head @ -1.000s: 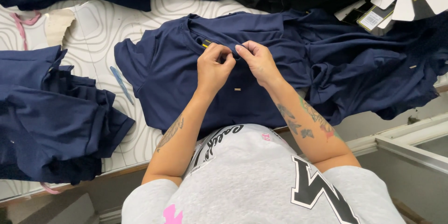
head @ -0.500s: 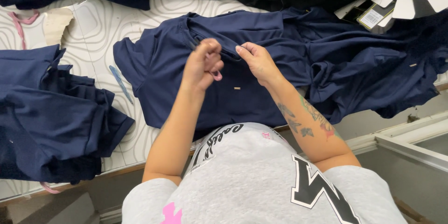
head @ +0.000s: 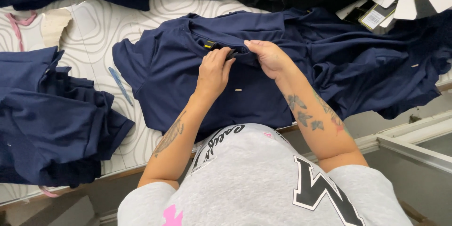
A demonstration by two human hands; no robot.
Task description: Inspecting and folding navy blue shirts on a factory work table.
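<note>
Shirt (head: 188, 80): navy, flat, centre of table (head: 155, 14), collar far.
Left hand (head: 214, 70): fingers pinching a small dark piece at the collar.
Right hand (head: 268, 56): pinching the collar edge just beside it.
Advice: keep collar taut between both pinches, cloth flat.
Table: white, wavy-lined. Stack (head: 52, 117) left; pen (head: 120, 84) between; cards (head: 405, 0) far right; dark garments along far edge.

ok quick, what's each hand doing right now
Left hand: fingers shut, pinching the collar of the navy shirt.
Right hand: fingers closed on the same collar.
</note>
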